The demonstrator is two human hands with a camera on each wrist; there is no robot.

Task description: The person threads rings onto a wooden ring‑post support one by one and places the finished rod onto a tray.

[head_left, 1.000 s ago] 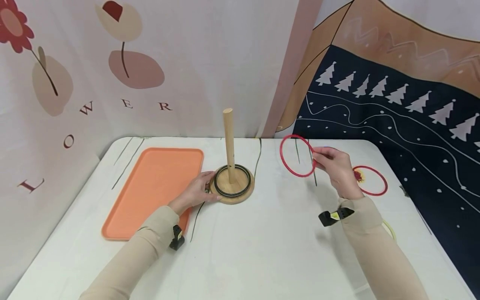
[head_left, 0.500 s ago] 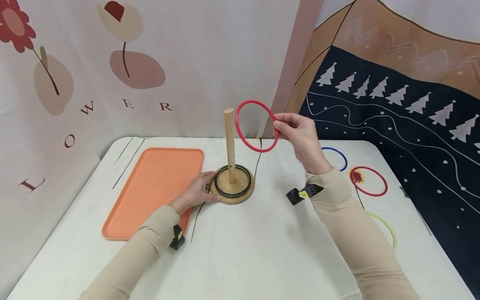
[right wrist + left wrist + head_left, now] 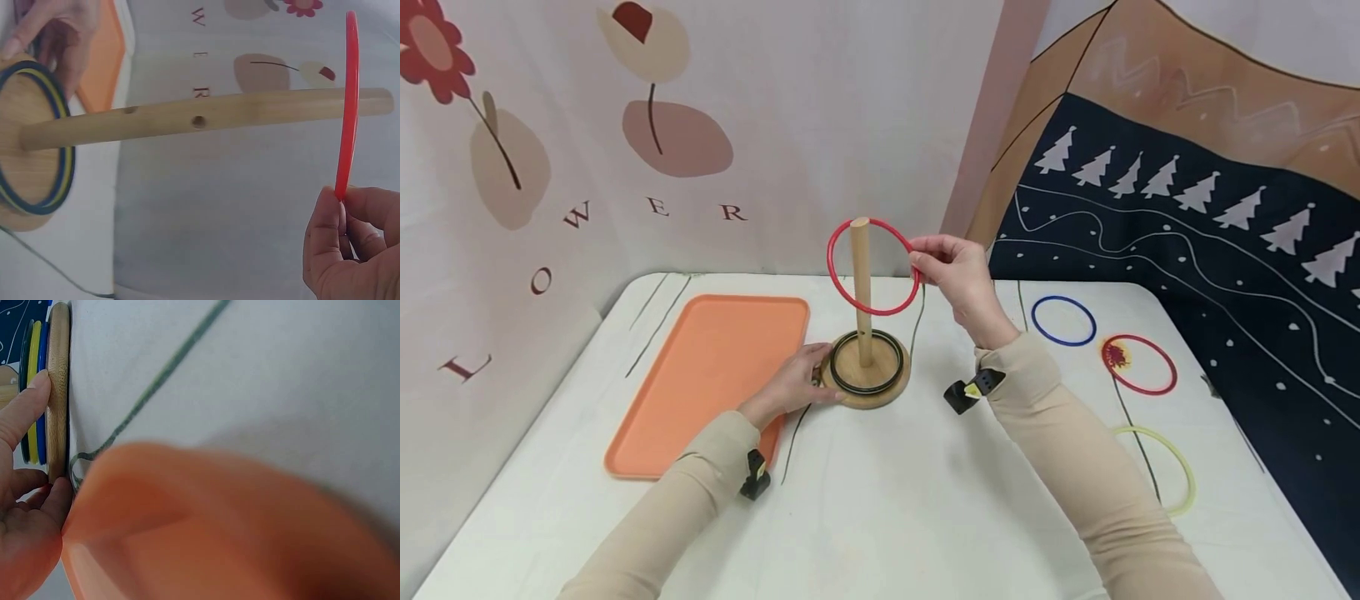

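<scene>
A ring toss stand, with a round wooden base and an upright wooden post (image 3: 862, 275), stands mid-table. My left hand (image 3: 792, 382) holds the base (image 3: 59, 394) by its left rim, thumb and fingers apart along the edge. Stacked on the base, around the post, are a dark green ring (image 3: 25, 394), a yellow ring (image 3: 34, 369) and a blue ring (image 3: 42, 437). Between thumb and fingers, my right hand (image 3: 957, 279) pinches a red ring (image 3: 347, 144) at its right side. This ring encircles the post near the top, and the post's tip pokes through it.
An orange tray (image 3: 700, 383) lies left of the stand, beneath the left forearm. To the right on the white tablecloth (image 3: 880, 500) lie a blue ring (image 3: 1036, 325), a second red ring (image 3: 1171, 363) and a pale yellow ring (image 3: 1187, 475), partly hidden by the right sleeve.
My right hand has carried the red ring up and leftward from the table's right side, then over the post's top. My left hand has stayed on the base.
</scene>
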